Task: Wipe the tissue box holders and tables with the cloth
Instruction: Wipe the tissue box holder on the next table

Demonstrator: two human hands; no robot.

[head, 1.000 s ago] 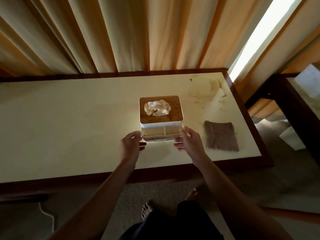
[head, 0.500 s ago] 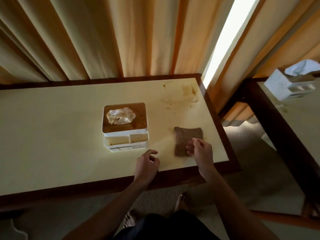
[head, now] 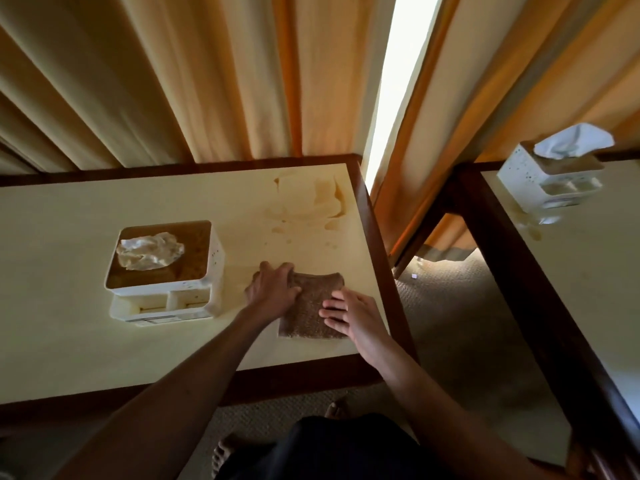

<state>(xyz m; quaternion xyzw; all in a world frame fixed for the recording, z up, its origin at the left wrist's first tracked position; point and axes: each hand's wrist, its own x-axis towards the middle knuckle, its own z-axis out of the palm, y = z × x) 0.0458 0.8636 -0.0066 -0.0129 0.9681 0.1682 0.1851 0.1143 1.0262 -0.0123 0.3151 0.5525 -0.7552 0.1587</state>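
A folded brown cloth (head: 311,303) lies on the cream table (head: 69,341) near its right front corner. My left hand (head: 272,289) grips the cloth's upper left edge with bent fingers. My right hand (head: 355,315) rests on the cloth's right side with straight fingers. Left of the cloth stands a white tissue box holder (head: 216,268) with a brown top, a crumpled tissue and two small front compartments. A second white tissue box holder (head: 519,174) with a tissue sticking up stands on the neighbouring table (head: 571,289) at the right.
Brownish stains (head: 304,206) mark the table top behind the cloth. Both tables have dark wooden frames, with a narrow carpeted gap (head: 446,306) between them. Orange curtains (head: 207,81) hang close behind the tables. My bare feet stand under the front edge.
Both hands left the tissue box holder and moved right to the cloth. The left hand now grips its left edge and the right hand lies on it. My view swung right.
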